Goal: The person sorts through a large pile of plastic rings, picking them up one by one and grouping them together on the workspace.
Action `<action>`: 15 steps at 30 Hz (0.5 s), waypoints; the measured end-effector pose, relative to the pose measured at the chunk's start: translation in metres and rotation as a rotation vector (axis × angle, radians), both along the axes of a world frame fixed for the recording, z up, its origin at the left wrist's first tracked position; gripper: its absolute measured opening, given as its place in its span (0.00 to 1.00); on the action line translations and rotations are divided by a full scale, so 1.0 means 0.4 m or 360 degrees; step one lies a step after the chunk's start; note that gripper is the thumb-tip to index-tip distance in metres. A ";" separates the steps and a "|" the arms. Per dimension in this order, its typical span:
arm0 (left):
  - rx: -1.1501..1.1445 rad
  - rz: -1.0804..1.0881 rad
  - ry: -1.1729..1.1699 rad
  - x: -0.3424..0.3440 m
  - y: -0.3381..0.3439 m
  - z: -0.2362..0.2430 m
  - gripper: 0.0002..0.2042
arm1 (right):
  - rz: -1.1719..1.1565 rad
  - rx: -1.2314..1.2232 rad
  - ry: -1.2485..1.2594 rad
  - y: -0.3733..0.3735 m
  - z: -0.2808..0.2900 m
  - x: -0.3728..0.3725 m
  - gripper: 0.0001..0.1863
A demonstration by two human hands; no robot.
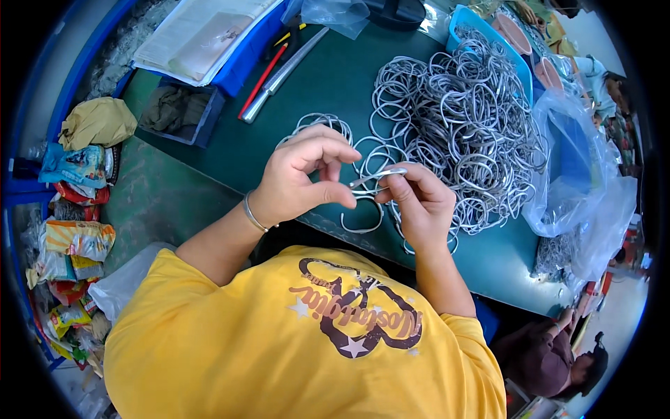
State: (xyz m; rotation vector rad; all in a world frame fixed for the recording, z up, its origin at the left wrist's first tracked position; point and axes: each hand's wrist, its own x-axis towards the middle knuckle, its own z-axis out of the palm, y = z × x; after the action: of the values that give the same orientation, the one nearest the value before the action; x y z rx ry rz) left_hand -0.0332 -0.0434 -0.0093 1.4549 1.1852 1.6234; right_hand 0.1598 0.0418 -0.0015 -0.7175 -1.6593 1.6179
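An open-ended silver bangle (380, 174) is pinched between the thumb and fingers of my right hand (426, 202). Its free end points toward my left hand (307, 171), whose thumb and curved fingers stand apart with nothing between them. Whether the left thumb touches that end, I cannot tell. Just beyond the right hand rises a large tangled pile of silver bangles (464, 119). A smaller cluster of bangles (324, 124) lies behind my left hand, partly hidden by it. One loose bangle (361, 230) rests below the hands near the table's front edge.
On the green table (300, 91) lie a metal ruler-like rod (279, 80) and a red pencil-like stick (262, 82). Left of them stand a grey bin (199, 115) and a stack of papers (202, 35). A blue basket (520, 66) and clear plastic bags (565, 167) sit right.
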 end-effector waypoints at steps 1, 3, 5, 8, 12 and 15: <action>0.0017 -0.0137 0.0021 0.000 -0.003 0.003 0.19 | 0.0004 -0.0082 0.0053 -0.001 -0.005 0.003 0.05; 0.0006 -0.0086 0.0052 0.011 0.000 0.011 0.17 | 0.0000 -0.0171 0.0105 -0.004 -0.007 0.010 0.06; 0.0115 -0.0064 0.0341 0.012 0.006 -0.003 0.13 | 0.0017 -0.0251 0.0216 -0.004 -0.010 0.011 0.06; 0.0107 0.0047 0.0353 0.025 0.003 0.021 0.09 | -0.0027 -0.0040 0.0031 0.000 -0.018 0.013 0.11; 0.0242 0.0151 0.0536 0.023 0.003 0.027 0.08 | -0.0085 -0.0275 0.0133 0.006 -0.005 0.036 0.11; 0.0289 0.0168 0.0615 0.030 0.002 0.033 0.09 | -0.0054 -0.0515 0.0109 0.004 0.020 0.050 0.09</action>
State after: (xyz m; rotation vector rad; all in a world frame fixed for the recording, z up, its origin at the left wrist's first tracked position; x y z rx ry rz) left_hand -0.0211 -0.0427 0.0039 1.9145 1.3704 1.5981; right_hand 0.1798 0.0434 0.0065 -0.8333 -1.3440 1.8878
